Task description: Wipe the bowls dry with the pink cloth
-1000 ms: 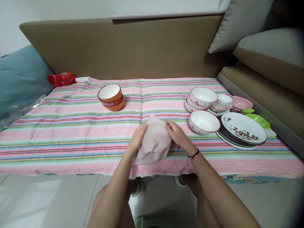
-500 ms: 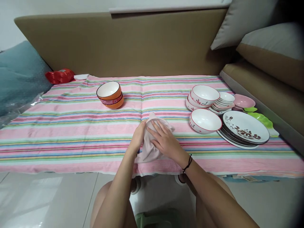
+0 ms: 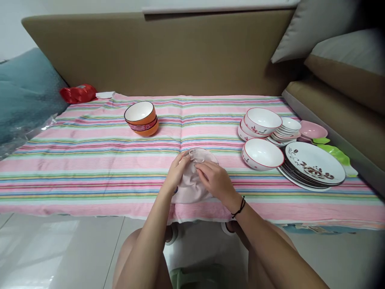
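Note:
Near the front edge of the striped cover, a pale pink cloth [image 3: 192, 188] is draped over and into a bowl [image 3: 208, 155]. Only the far part of the bowl's thin dark rim shows; the cloth hides most of the rest. At the bowl's left side, my left hand [image 3: 175, 171] is closed round its edge, with the thumb over the cloth. My right hand [image 3: 217, 179] has its fingers bunched together, pinching the cloth inside the bowl. A black cord circles my right wrist.
Stacked orange and red bowls [image 3: 141, 119] stand at the back left, near a red plastic bundle [image 3: 78, 94]. On the right are white red-rimmed bowls [image 3: 262, 154], small dishes [image 3: 290, 124], a pink bowl [image 3: 313, 130], a green leaf-shaped dish [image 3: 335, 154] and piled flowered plates [image 3: 314, 162].
My right hand has gone from spread flat over the cloth to bunched fingers pinching it. The cloth has slid toward me, and the bowl's far rim now shows.

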